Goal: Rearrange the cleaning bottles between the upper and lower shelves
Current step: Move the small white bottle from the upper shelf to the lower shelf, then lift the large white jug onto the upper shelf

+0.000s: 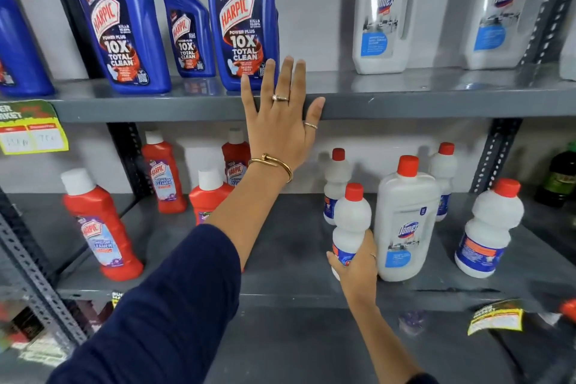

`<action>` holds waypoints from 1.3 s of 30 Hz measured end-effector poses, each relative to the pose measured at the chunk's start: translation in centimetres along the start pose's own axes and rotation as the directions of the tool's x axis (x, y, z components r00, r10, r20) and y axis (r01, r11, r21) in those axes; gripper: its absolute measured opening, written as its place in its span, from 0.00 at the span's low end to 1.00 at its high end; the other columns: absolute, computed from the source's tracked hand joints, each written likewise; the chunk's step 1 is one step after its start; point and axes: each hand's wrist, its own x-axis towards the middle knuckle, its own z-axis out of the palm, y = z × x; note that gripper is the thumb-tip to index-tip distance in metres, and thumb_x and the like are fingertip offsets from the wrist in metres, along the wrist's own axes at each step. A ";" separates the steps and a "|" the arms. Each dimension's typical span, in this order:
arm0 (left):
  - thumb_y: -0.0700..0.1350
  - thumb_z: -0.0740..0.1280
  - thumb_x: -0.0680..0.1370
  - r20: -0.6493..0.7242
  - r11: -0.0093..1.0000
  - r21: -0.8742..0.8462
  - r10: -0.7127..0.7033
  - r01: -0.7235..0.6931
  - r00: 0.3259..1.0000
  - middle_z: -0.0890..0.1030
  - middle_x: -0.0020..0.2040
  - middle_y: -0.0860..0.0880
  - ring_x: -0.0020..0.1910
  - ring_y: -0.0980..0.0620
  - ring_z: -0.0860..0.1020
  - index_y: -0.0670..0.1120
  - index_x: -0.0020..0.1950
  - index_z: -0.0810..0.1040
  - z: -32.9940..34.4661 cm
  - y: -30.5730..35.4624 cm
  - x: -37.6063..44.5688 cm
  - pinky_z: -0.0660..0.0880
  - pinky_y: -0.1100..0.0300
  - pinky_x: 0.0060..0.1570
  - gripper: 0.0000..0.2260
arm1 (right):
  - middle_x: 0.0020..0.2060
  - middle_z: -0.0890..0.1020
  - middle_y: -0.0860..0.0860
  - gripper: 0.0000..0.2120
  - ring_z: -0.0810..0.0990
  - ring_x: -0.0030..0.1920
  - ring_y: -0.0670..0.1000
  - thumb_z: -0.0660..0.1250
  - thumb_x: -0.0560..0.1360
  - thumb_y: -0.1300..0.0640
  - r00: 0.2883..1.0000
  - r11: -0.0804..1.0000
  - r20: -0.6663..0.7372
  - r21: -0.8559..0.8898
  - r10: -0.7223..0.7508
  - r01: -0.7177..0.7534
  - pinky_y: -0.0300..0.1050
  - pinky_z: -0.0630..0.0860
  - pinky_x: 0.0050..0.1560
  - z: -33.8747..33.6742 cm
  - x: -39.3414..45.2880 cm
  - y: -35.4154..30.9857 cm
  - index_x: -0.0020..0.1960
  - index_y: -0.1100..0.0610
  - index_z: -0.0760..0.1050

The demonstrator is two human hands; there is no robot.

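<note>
My left hand (280, 121) lies flat and open against the front edge of the upper shelf (436, 103), just right of a blue Harpic bottle (243, 19). My right hand (355, 262) grips a small white bottle with a red cap (350, 221) on the lower shelf (280, 246), beside a tall white Domex bottle (405, 221). Two white Domex bottles (381, 9) stand on the upper shelf at the right. More small white red-capped bottles (489, 227) stand on the lower shelf.
Two more blue Harpic bottles (118, 22) line the upper shelf at left. Red Harpic bathroom cleaner bottles (99, 224) fill the lower shelf's left side. Perforated metal uprights (495, 156) frame the bay. Price tags (31, 128) hang on the shelf edges. A dark green bottle (561, 174) stands far right.
</note>
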 end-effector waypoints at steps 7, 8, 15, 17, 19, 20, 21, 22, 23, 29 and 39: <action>0.58 0.44 0.77 0.023 1.000 -0.005 -0.004 0.004 1.000 0.60 0.74 0.46 0.73 0.44 0.54 0.46 0.73 0.53 -0.1 0.0 0.0 0.42 0.42 0.70 0.27 | 0.58 0.73 0.49 0.40 0.72 0.57 0.49 0.79 0.60 0.57 0.999 0.999 0.043 0.047 -0.002 0.000 0.43 0.73 0.58 -0.2 -0.8 -0.1 0.64 0.52 0.61; 0.58 0.44 0.77 0.027 1.000 -0.008 -0.003 0.003 1.000 0.60 0.74 0.46 0.73 0.44 0.54 0.46 0.73 0.53 -0.1 0.0 -0.1 0.42 0.42 0.70 0.27 | 0.59 0.73 0.50 0.38 0.72 0.57 0.49 0.78 0.62 0.55 1.000 1.000 0.027 0.031 -0.003 0.002 0.44 0.73 0.58 -0.4 -1.2 -0.1 0.65 0.52 0.60; 0.57 0.49 0.79 0.045 0.999 -0.029 0.016 -0.015 0.999 0.60 0.74 0.45 0.73 0.43 0.53 0.46 0.73 0.52 -0.3 -0.2 0.0 0.40 0.43 0.69 0.26 | 0.57 0.76 0.60 0.20 0.75 0.57 0.59 0.67 0.73 0.56 0.975 0.997 -0.210 -0.033 -0.077 0.072 0.49 0.74 0.56 -3.5 -0.7 -2.0 0.61 0.61 0.67; 0.57 0.49 0.79 0.058 0.999 -0.026 0.020 -0.018 0.998 0.59 0.74 0.45 0.73 0.43 0.53 0.46 0.73 0.51 -0.3 -0.3 -0.1 0.40 0.43 0.69 0.26 | 0.56 0.76 0.62 0.20 0.75 0.56 0.62 0.68 0.72 0.57 0.953 0.991 -0.284 -0.114 -0.106 0.076 0.54 0.74 0.57 -4.6 0.6 -2.9 0.60 0.63 0.68; 0.57 0.49 0.79 0.067 0.999 -0.034 0.024 -0.021 0.997 0.59 0.74 0.45 0.73 0.43 0.53 0.46 0.73 0.50 -0.5 -0.2 -0.1 0.40 0.42 0.69 0.26 | 0.56 0.76 0.63 0.24 0.75 0.56 0.63 0.72 0.69 0.56 0.940 0.982 -0.325 -0.182 -0.109 0.051 0.60 0.76 0.56 -5.7 1.7 -3.4 0.60 0.62 0.67; 0.57 0.49 0.79 0.071 0.999 -0.037 0.024 -0.021 0.997 0.59 0.74 0.45 0.73 0.43 0.53 0.46 0.73 0.51 -0.5 -0.2 -0.1 0.41 0.42 0.70 0.26 | 0.57 0.76 0.63 0.27 0.74 0.57 0.63 0.73 0.68 0.54 0.940 0.982 -0.331 -0.189 -0.085 0.022 0.62 0.76 0.56 -6.1 2.1 -3.6 0.61 0.61 0.66; 0.57 0.49 0.79 0.073 0.999 -0.038 0.025 -0.022 0.997 0.59 0.74 0.44 0.73 0.42 0.53 0.46 0.73 0.51 -0.6 -0.2 0.0 0.41 0.42 0.70 0.26 | 0.58 0.75 0.63 0.30 0.73 0.58 0.62 0.74 0.67 0.52 0.943 0.982 -0.328 -0.188 -0.052 -0.012 0.63 0.75 0.56 -6.4 2.4 -3.7 0.62 0.61 0.64; 0.57 0.49 0.79 0.076 0.999 -0.037 0.025 -0.022 0.997 0.59 0.74 0.44 0.73 0.42 0.53 0.46 0.73 0.51 -0.7 -0.2 -0.1 0.41 0.42 0.70 0.26 | 0.60 0.73 0.62 0.33 0.71 0.60 0.62 0.74 0.66 0.50 0.948 0.981 -0.319 -0.188 -0.021 -0.041 0.63 0.74 0.57 -6.7 2.7 -3.8 0.63 0.60 0.63; 0.57 0.49 0.79 0.079 0.999 -0.035 0.025 -0.022 0.997 0.59 0.74 0.44 0.73 0.43 0.53 0.46 0.73 0.50 -0.7 -0.1 -0.1 0.41 0.42 0.70 0.26 | 0.61 0.72 0.62 0.36 0.70 0.61 0.62 0.75 0.64 0.48 0.951 0.980 -0.308 -0.188 0.001 -0.062 0.63 0.73 0.59 -6.9 3.0 -3.8 0.64 0.60 0.62; 0.58 0.47 0.78 0.090 0.999 -0.042 0.022 -0.018 0.996 0.59 0.74 0.44 0.73 0.42 0.53 0.46 0.73 0.50 -0.8 -0.2 0.0 0.40 0.43 0.69 0.27 | 0.65 0.68 0.63 0.45 0.66 0.64 0.63 0.78 0.61 0.48 0.943 0.971 -0.333 -0.218 0.023 -0.101 0.63 0.69 0.63 -6.8 3.6 -3.8 0.68 0.60 0.57; 0.58 0.48 0.78 0.066 0.999 -0.044 0.019 -0.016 0.998 0.60 0.74 0.43 0.73 0.41 0.55 0.45 0.73 0.52 -0.6 -0.1 -0.1 0.43 0.41 0.69 0.27 | 0.65 0.71 0.57 0.46 0.71 0.63 0.58 0.78 0.61 0.49 0.942 0.994 -0.320 -0.023 0.097 -0.110 0.56 0.69 0.63 -6.4 4.7 -3.5 0.70 0.51 0.54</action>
